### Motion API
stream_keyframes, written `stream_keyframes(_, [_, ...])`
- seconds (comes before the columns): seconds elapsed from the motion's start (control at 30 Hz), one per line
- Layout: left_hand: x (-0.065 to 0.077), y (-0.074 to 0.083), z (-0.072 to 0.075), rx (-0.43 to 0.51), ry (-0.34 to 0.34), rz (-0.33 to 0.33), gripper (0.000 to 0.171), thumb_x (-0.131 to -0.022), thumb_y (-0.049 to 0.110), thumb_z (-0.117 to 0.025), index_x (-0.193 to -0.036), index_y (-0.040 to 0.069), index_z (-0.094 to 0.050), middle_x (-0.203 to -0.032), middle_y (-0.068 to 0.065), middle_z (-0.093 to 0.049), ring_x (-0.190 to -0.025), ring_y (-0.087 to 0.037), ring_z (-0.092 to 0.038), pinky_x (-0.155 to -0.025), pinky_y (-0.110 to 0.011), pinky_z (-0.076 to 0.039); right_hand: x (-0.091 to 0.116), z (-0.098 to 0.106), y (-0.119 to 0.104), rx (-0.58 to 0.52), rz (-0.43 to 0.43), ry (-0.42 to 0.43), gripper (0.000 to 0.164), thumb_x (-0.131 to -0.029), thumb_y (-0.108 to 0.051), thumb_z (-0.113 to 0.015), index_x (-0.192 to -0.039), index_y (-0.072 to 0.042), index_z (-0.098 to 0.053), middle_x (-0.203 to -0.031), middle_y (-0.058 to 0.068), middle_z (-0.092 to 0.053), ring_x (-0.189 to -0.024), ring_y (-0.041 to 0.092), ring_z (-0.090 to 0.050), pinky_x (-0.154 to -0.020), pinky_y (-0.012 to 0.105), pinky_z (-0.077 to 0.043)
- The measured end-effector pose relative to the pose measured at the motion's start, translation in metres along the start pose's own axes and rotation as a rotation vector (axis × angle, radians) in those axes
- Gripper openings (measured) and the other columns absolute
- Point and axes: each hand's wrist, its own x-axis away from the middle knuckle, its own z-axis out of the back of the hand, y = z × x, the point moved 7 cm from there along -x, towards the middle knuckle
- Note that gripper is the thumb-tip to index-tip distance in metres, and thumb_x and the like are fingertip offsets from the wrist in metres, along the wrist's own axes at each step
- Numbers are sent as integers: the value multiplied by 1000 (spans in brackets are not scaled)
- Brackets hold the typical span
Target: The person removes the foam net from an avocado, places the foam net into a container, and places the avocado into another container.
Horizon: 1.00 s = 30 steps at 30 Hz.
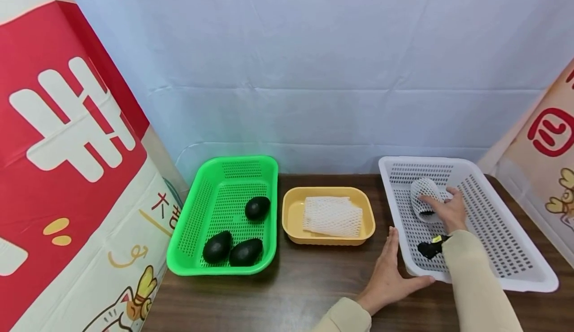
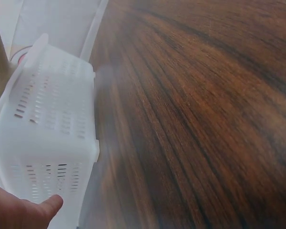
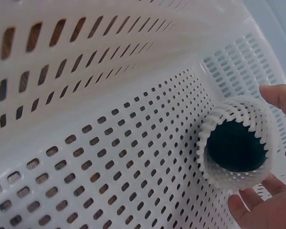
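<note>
In the white basket (image 1: 506, 242), at its back left, lies a dark avocado (image 3: 236, 145) inside a white foam net sleeve (image 1: 423, 192), its end showing through the sleeve's opening. My right hand (image 1: 450, 210) is at this sleeve, thumb and fingers spread around its side rather than closed tight. The fingertips (image 3: 238, 207) are right at the sleeve's edge in the right wrist view. My left hand (image 1: 387, 277) lies with straight fingers along the basket's near left corner, and its thumb (image 2: 50, 205) overlaps the basket wall in the left wrist view.
A green basket (image 1: 179, 252) on the left holds three bare dark avocados (image 1: 245, 252). Between the baskets, a yellow tray (image 1: 293, 212) contains flattened white foam nets (image 1: 332, 217). Printed cloths hang at both sides, and a pale curtain (image 1: 287, 73) stands behind the wooden table (image 1: 305, 282).
</note>
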Motion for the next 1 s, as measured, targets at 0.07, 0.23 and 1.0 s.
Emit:
stream_keyframes(0.07, [0, 0, 0, -7, 11, -3, 99, -72, 51, -66, -144, 18, -5, -146, 1, -11, -129, -16, -19, -98, -29, -29, 2, -1, -1, -1, -7, -10, 107, -66, -58, -66, -143, -13, -6, -137, 25, -20, -118, 42, -28, -89, 55, -30])
stream_keyframes(0.23, [0, 0, 0, -22, 19, -13, 98, -73, 51, -66, -144, 18, -6, -146, -1, -15, -128, -15, -21, -97, -28, -29, 11, -3, -3, 23, -52, -54, 114, -62, -62, -66, -142, -8, -6, -138, 26, -18, -117, 43, -29, -85, 56, -34])
stream_keyframes(1.0, [0, -2, 1, -8, 26, 10, 100, -71, 49, -69, -144, 20, -8, -144, -1, -19, -126, -13, -26, -95, -27, -32, 25, -9, -13, 9, -151, -136, 109, -67, -48, -71, -142, -6, -3, -135, 31, -17, -113, 43, -36, -80, 53, -41])
